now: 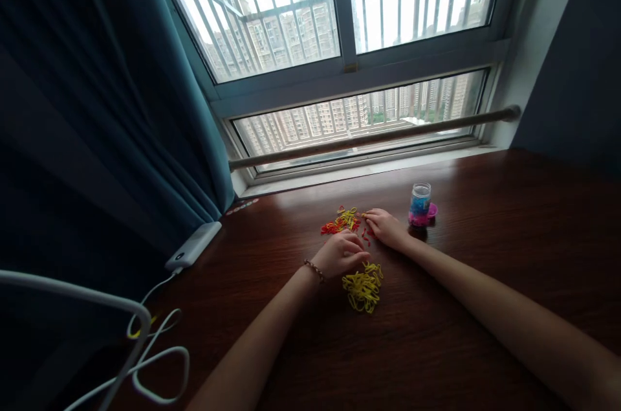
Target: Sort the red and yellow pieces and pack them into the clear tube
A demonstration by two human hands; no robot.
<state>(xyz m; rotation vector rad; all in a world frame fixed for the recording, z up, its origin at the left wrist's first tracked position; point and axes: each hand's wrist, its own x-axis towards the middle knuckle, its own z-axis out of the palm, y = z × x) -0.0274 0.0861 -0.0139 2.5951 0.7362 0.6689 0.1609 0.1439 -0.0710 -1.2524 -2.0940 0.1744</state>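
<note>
Here's the window [343,10], big and barred, filling the far side, and right below it the dark wooden table [485,223], its far edge running along the sill. A blue curtain [160,87] drops past the table's far-left corner. Over by the left edge, a white cable [162,349] loops about and runs up to a white box [194,246] with a small dark spot on its end.

And the hands! Left hand [342,254] is out over the middle, between two heaps, fingers loosely bent; whether that grip has anything in it, I can't tell from here. Right hand [385,228] reaches nearer the far edge, fingertips down at the right side of the farther heap, touching a little yellowish piece; pinched or merely touched, I can't say.

Closer to the near edge, just beside the left fingers, lies the yellow heap [363,291], all thin loops. Toward the far edge sits the mixed heap [342,222], red, orange and yellow. Off to its right, an uncapped jar [420,204] stands upright, blue and pink, a pink lid [433,210] just beside it. Smallest, a beaded bracelet [315,270] circles the left wrist.
</note>
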